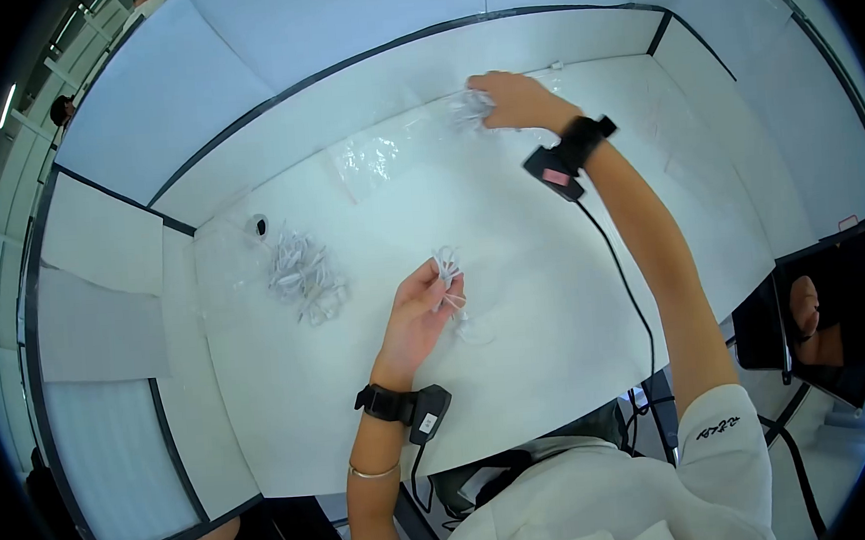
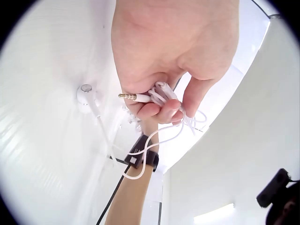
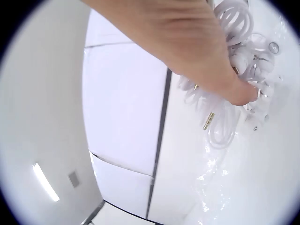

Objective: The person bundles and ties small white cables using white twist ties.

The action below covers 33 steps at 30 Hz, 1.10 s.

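Note:
My left hand (image 1: 421,316) is over the middle of the table and holds a coiled pair of white wired earphones (image 2: 161,89) between curled fingers and thumb. In the left wrist view their gold-tipped plug (image 2: 133,97) sticks out sideways; a loose cord loop hangs below, and one earbud (image 2: 86,96) dangles near the white tabletop. At the table's back edge my right hand (image 1: 521,101) grips at a clump of white earphones (image 1: 469,112). Its thumb lies across earbuds and cords in the right wrist view, with a gold plug (image 3: 209,121) showing beside it; the other fingers are hidden.
A heap of coiled white earphones (image 1: 302,274) lies on the left of the table, with a small dark-centred roll (image 1: 259,225) behind it. Shiny clear plastic (image 1: 375,159) lies along the back. Low white panels (image 1: 408,66) enclose the table (image 1: 549,352).

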{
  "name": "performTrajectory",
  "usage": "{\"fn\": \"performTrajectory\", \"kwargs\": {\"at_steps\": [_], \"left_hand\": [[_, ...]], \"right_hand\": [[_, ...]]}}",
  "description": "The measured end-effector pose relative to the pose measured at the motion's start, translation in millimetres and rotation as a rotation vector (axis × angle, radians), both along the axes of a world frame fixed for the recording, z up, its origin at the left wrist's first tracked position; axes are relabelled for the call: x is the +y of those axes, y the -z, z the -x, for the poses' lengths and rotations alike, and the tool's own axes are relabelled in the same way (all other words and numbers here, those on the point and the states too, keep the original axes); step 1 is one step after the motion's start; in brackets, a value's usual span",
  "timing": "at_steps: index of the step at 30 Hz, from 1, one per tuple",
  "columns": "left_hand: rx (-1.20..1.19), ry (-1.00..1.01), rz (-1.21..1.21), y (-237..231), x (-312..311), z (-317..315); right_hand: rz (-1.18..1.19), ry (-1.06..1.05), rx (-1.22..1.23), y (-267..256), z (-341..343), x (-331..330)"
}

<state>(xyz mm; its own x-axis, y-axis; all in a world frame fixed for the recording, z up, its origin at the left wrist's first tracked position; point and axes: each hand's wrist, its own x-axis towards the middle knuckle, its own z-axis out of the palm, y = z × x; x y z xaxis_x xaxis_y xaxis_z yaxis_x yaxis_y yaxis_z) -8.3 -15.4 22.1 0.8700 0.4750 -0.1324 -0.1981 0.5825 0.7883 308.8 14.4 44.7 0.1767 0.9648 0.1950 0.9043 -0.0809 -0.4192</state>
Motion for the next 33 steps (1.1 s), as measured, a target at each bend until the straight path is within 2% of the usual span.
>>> {"fn": "performTrajectory", "kwargs": {"at_steps": [2,4,6,8,10,15,18,21,24,27,30,33], "left_hand": [[0.016,-0.013,0.015,0,-1,0],[0.004,0.005,0.015,3,1,0],[0.004,0.003,0.015,3,1,1],[0.014,-0.026,0.017,2,-1,0],[-0.020,-0.022,0.038,9,4,2],[-0.030,-0.016,0.009,13,7,2],[-0.005,-0.032,-0.010,14,7,1],[0.018,-0.076,-0.014,12,5,3],[0.024,-0.071,-0.017,12,6,3],[-0.004,-0.033,-0.017,16,10,3],[0.012,-0.053,-0.033,13,9,2],[-0.014,-0.022,-0.032,15,9,3]], "right_hand": [[-0.021,0.090,-0.067,0,-12,-28],[-0.069,0.120,0.047,1,-27,-60],[-0.177,0.145,0.262,-11,-26,-105],[-0.130,0.213,0.476,-28,-21,-146],[-0.316,0.245,0.497,-27,-22,-185],[-0.369,0.551,0.259,-54,-39,-286],[-0.306,0.926,0.052,-63,-52,-340],[-0.227,1.074,-0.144,-65,-57,-393],[-0.229,0.949,-0.076,-51,-81,-454],[-0.082,1.027,0.093,-45,-91,-486],[-0.025,1.082,0.025,-32,-109,-519],[0.060,1.284,-0.086,-22,-123,-531]]}}
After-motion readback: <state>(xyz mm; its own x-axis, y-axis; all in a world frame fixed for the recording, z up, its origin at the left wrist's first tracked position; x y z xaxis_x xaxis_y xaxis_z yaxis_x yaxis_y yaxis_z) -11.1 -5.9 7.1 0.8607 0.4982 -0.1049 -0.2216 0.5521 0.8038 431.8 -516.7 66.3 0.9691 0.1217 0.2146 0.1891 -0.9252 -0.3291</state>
